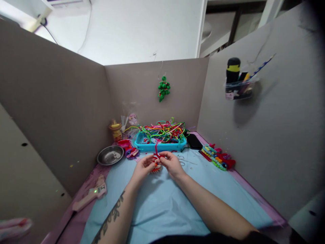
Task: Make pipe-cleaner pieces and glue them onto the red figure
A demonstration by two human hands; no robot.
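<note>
My left hand and my right hand meet above the blue cloth, fingertips pinched close together. Between them is a red pipe cleaner, one end standing up in a loop. Just under the fingers hangs a small orange and white pipe-cleaner piece, partly hidden by the left fingers. Both hands are closed on this work; how the red strand joins the piece is too small to tell. Right behind them stands a blue tray heaped with many-coloured pipe cleaners.
A metal bowl with small white bits sits at left, near a pink glue gun with a green light. A phone and colourful pipe-cleaner figures lie at right. Grey panels enclose the table; a tool basket hangs on one.
</note>
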